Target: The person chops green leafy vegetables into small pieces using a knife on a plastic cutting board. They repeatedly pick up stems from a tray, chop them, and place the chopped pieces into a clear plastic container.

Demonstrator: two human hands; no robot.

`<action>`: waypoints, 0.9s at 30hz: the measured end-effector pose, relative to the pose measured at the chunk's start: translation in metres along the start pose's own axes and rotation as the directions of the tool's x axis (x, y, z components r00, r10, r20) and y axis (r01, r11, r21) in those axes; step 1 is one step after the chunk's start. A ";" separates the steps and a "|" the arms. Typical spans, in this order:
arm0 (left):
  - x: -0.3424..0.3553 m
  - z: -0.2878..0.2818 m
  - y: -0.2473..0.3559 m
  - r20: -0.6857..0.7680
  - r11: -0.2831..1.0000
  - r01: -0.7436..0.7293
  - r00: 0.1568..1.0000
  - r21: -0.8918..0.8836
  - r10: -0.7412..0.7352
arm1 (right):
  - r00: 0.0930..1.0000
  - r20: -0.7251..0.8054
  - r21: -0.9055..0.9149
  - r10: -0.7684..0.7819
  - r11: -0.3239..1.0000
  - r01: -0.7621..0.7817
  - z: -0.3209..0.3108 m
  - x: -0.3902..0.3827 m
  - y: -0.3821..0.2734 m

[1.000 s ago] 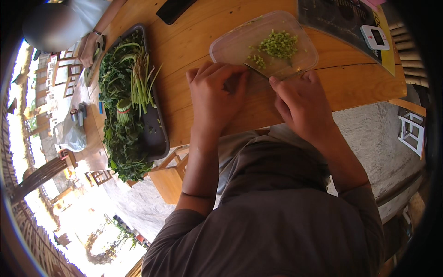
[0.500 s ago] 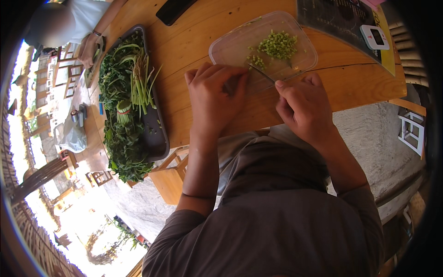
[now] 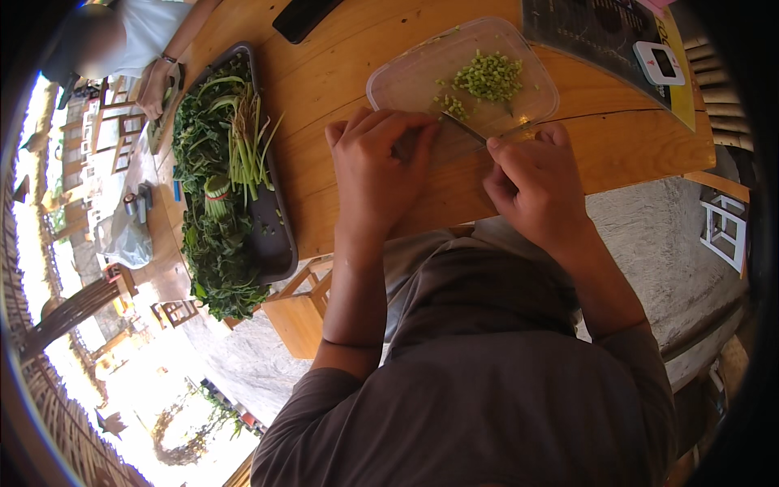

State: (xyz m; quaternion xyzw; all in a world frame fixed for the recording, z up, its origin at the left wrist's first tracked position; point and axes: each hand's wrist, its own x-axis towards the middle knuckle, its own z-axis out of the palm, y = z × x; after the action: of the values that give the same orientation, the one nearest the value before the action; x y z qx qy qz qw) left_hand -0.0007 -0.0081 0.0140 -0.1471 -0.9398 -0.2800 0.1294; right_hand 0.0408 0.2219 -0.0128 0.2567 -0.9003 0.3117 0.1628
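Note:
My right hand grips a small knife, its blade slanting up and left over a pale translucent plastic lid or shallow tray. At the blade's tip, my left hand is closed with thumb and fingertips together; whatever they pinch is hidden from view. Chopped green stem pieces form a heap on the plastic, with a smaller cluster close to the blade. Left of my left hand lies a dark tray of leafy greens, loose stalks and a tied bundle.
A black phone lies at the table's far side. To the right, a white digital device rests on a dark printed sheet. Another person's hand is at the far left, beyond the tray. The wooden table's near edge runs below my hands.
Both hands hold nearly the same place. My right hand and the knife have shifted very slightly; the chopped pieces look unchanged.

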 end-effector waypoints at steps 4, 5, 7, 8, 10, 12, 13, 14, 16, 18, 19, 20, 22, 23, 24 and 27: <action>0.000 0.000 0.001 -0.007 1.000 0.003 1.000 -0.003 -0.003 | 0.999 -0.029 0.001 -0.026 1.000 0.026 -0.002 -0.002 0.000; 0.000 0.000 0.001 -0.013 1.000 0.000 1.000 -0.007 -0.001 | 0.999 -0.037 0.002 -0.029 1.000 0.029 -0.003 -0.001 0.000; 0.000 0.001 0.001 -0.018 1.000 0.001 1.000 -0.009 -0.001 | 0.999 -0.033 0.022 -0.035 0.999 0.036 -0.003 -0.001 0.000; -0.001 0.001 0.001 -0.021 1.000 0.001 1.000 -0.010 -0.001 | 0.999 -0.031 0.032 -0.038 0.999 0.039 -0.002 -0.002 0.000; 0.000 0.001 0.002 -0.021 1.000 0.004 1.000 -0.009 -0.004 | 0.999 -0.037 0.039 -0.039 0.998 0.041 -0.002 -0.001 0.000; 0.000 0.002 0.002 -0.016 1.000 0.004 1.000 -0.007 -0.004 | 0.999 -0.016 0.028 -0.031 0.999 0.031 -0.001 0.000 -0.001; 0.000 0.002 0.001 -0.011 1.000 0.002 1.000 -0.005 -0.002 | 1.000 0.007 0.012 -0.022 1.000 0.021 -0.002 0.001 -0.003; 0.000 0.003 0.000 -0.006 1.000 0.001 1.000 -0.002 -0.001 | 0.999 0.030 -0.004 -0.012 1.000 0.012 -0.003 0.003 -0.004; 0.000 0.002 0.000 -0.002 1.000 0.000 1.000 -0.007 0.000 | 0.999 0.038 -0.029 -0.007 1.000 0.008 -0.002 0.008 -0.005; 0.001 0.001 0.001 -0.004 1.000 -0.010 1.000 -0.006 0.010 | 0.999 0.043 -0.046 -0.003 0.999 0.005 -0.002 0.009 -0.005; 0.001 0.000 0.002 -0.008 1.000 -0.019 1.000 -0.002 0.019 | 0.999 0.045 -0.048 -0.001 0.999 0.003 -0.002 0.008 -0.005; 0.001 -0.001 0.002 -0.011 1.000 -0.028 1.000 0.002 0.028 | 0.999 0.047 -0.050 0.001 0.999 0.002 -0.001 0.007 -0.005; 0.001 -0.001 0.002 -0.004 1.000 -0.029 1.000 0.009 0.029 | 0.999 0.052 -0.044 -0.003 0.999 0.006 -0.001 0.002 -0.001; 0.000 -0.001 0.001 0.000 0.999 -0.030 1.000 0.012 0.030 | 0.998 0.055 -0.041 -0.005 0.999 0.007 0.000 0.000 0.000; 0.000 -0.001 0.000 -0.001 1.000 -0.019 1.000 -0.004 0.019 | 0.999 0.045 -0.030 -0.003 1.000 0.005 0.000 -0.001 0.000; -0.001 0.000 -0.001 0.000 1.000 0.015 1.000 -0.026 -0.015 | 1.000 0.011 -0.004 -0.012 1.000 0.012 0.000 -0.005 0.001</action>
State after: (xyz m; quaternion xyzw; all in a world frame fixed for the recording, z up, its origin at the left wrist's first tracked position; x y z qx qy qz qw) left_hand 0.0002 -0.0094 0.0129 -0.1418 -0.9371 -0.2933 0.1257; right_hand 0.0439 0.2242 -0.0156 0.2632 -0.9002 0.3077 0.1603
